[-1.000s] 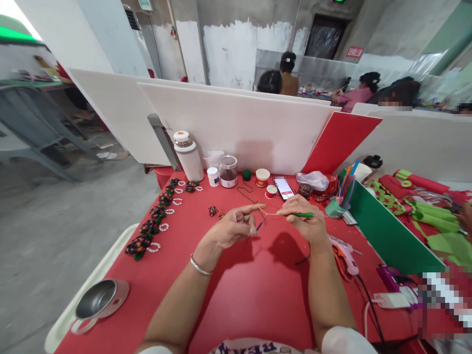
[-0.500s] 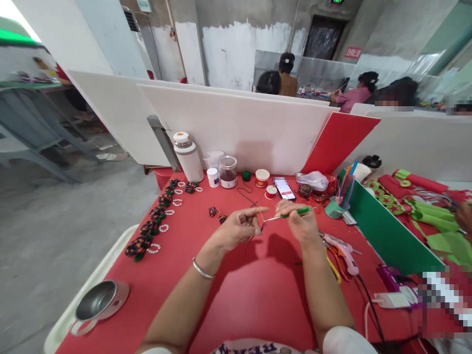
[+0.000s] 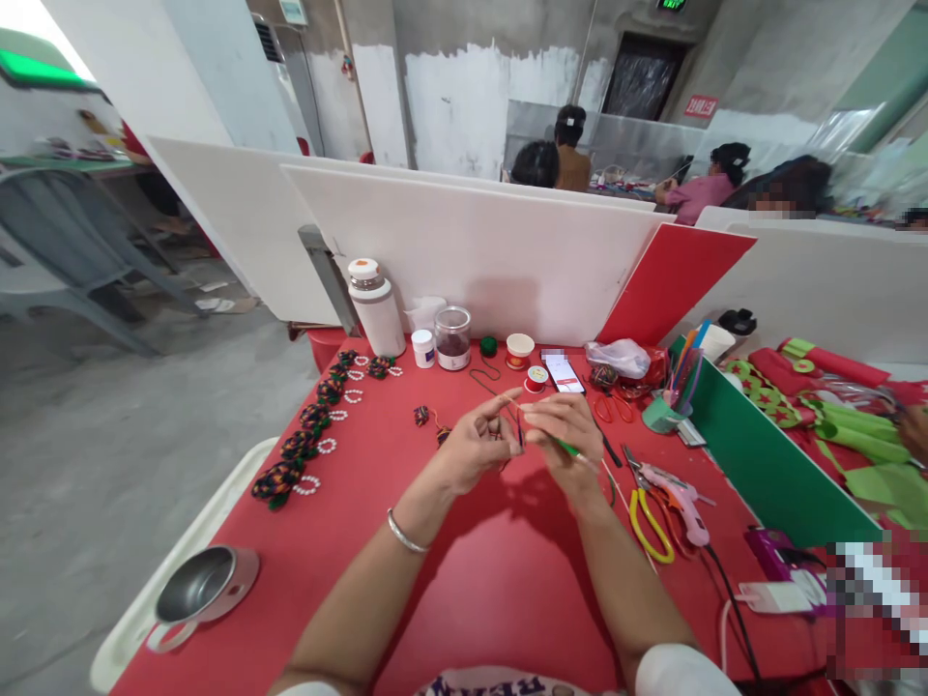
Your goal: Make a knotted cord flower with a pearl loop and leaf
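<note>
My left hand is closed, thumb and fingers pinching multicoloured yarn over the red table. Close beside it on the right, my right hand is curled round a crochet hook with a green handle. The hook's tip is hidden by the fingers. Just beyond my left hand lies a small dark multicoloured yarn piece. A multicoloured yarn ball rests at the back right. Down the left side runs a row of knotted yarn pieces with white bead rings.
A steel cup stands front left. Along the back are a thermos, a jar, a paper cup and a phone. Yellow-handled pliers and a pink glue gun lie right, before a green divider.
My right hand has turned and come nearer my left, and the green handle now slants down to the right instead of lying nearly level. The pliers show more fully.
</note>
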Motion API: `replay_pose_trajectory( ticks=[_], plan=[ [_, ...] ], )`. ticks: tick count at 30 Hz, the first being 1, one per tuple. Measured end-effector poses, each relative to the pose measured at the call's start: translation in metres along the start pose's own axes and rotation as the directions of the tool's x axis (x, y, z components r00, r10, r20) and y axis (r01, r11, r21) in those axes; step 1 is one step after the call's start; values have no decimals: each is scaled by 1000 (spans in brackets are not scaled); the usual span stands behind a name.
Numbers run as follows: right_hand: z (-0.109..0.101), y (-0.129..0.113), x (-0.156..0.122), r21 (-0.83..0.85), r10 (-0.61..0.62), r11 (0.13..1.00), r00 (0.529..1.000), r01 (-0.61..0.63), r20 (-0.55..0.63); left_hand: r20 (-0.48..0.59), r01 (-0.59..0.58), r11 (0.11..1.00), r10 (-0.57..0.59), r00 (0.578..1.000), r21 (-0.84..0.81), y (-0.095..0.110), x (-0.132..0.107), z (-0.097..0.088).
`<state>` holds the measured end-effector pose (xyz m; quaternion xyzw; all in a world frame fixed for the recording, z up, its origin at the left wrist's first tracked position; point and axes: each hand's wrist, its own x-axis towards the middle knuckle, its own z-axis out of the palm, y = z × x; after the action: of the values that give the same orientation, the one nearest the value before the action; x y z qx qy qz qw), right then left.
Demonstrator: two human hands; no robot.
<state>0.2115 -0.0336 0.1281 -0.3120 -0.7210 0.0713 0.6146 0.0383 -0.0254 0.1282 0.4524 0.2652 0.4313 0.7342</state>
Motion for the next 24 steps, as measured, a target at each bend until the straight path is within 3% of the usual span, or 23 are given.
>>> replay_pose_trajectory(
  ticks=[3,5,10,15,19,22,24],
  plan=[
    [-10,7,5,188,140,973,990,-131,-36,88,124,992,-120,989,-36,10,-3,-9],
    [-20,11,8,225,190,958,981,-176,-43,117,174,984,-169,979,-29,14,-3,-14],
    [-38,15,9,188,213,958,976,-218,44,154,205,979,-201,967,-13,11,-1,-19],
    [-42,18,9,243,238,941,971,-235,18,178,217,976,-218,960,25,13,-3,-21],
    [-32,22,9,415,325,856,945,-308,33,172,188,979,-200,965,81,11,-2,-17],
    [-10,19,4,555,381,753,922,-353,70,52,92,984,-100,994,151,4,0,-9],
    [6,13,1,558,358,758,930,-338,76,-32,15,983,-10,999,182,-1,1,-2]
  ],
)
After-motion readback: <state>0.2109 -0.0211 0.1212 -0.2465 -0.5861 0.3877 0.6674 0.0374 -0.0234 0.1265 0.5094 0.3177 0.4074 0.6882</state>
